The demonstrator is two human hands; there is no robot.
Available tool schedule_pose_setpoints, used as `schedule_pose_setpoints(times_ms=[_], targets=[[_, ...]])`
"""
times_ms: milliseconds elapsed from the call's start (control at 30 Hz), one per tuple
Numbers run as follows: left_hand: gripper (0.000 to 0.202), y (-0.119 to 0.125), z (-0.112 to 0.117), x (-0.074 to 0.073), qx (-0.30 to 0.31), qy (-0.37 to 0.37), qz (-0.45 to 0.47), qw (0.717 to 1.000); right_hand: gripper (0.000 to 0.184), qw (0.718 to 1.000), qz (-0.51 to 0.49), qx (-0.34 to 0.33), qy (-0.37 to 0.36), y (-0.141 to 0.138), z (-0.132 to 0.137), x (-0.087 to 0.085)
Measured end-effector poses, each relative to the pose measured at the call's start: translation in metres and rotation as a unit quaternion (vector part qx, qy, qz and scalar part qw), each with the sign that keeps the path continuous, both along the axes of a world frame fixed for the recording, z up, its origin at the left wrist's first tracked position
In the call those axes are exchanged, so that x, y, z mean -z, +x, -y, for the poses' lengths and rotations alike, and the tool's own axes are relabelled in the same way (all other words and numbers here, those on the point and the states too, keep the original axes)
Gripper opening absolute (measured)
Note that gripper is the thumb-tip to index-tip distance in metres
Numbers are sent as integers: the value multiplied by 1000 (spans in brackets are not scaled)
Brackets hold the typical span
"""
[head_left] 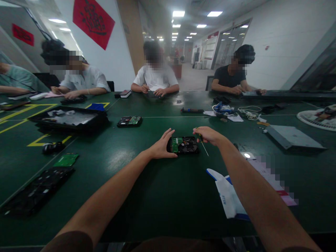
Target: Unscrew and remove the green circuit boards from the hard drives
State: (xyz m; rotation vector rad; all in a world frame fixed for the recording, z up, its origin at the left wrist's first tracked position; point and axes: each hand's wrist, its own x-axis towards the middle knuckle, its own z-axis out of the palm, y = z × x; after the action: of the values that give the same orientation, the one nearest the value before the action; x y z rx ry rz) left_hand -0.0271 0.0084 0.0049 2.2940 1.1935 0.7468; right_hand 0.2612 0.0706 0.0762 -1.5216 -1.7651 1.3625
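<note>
A black hard drive (189, 146) with a green circuit board (176, 144) on its left part lies flat on the table before me. My left hand (162, 146) rests at its left end, thumb and fingers spread along the edges. Just beyond the drive's right end, my right hand (207, 135) is closed around the handle of a screwdriver (205, 149). The thin shaft points down and to the right, away from the drive. Part of the handle is hidden by my fingers.
On the green table (147, 196) lie another hard drive (129, 121), a black tray (68, 120), a loose green board (66, 159), a black casing (36, 189), a metal box (294, 137) and a white-blue glove (228, 196). Several people sit across the table.
</note>
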Motion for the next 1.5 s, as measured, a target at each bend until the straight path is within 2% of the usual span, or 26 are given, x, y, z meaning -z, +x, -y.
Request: schedule_pose_setpoints(times_ms=[133,300,467,567,667,733,833,900,967,1033,1133,1200,1267,1333,1400,1500], targets=[[131,-4,0,-1,-53,-12,-18,998,32,999,24,-28,-16,9,-3,8],[117,-5,-2,4,-74,4,-3,997,25,997,35,-49,-46,26,2,2],[94,2,-9,14,-151,21,-5,988,25,991,36,-86,-101,29,15,-2],[71,6,-8,12,-192,39,-19,981,21,990,28,-81,-111,24,19,-5],[43,15,2,-6,-214,68,2,974,20,999,-30,-16,-26,13,21,-16],[33,27,11,-27,-174,66,43,982,19,993,-111,0,46,0,24,-27],[52,50,22,-58,-97,40,139,985,24,977,-145,-43,147,-25,32,-42],[64,63,25,-71,-100,30,198,975,25,968,-126,-65,209,-41,38,-48],[52,67,22,-74,-134,35,243,960,26,958,-101,-66,260,-51,40,-49],[42,63,14,-69,-144,25,266,953,30,956,-77,-65,276,-53,38,-44],[45,44,-2,-52,-158,-8,311,937,37,956,-12,-26,291,-39,29,-27],[43,29,-12,-39,-180,-59,374,908,32,956,71,-3,283,-25,24,-11],[29,17,-20,-25,-184,-131,441,869,26,953,155,-4,261,-13,22,7],[24,8,-24,-13,-187,-186,460,848,23,946,229,-5,228,-6,23,23],[18,3,-26,-5,-192,-232,451,840,24,946,246,-6,211,-4,25,34],[13,-1,-27,1,-185,-287,474,811,29,948,248,-6,202,-5,28,41]])
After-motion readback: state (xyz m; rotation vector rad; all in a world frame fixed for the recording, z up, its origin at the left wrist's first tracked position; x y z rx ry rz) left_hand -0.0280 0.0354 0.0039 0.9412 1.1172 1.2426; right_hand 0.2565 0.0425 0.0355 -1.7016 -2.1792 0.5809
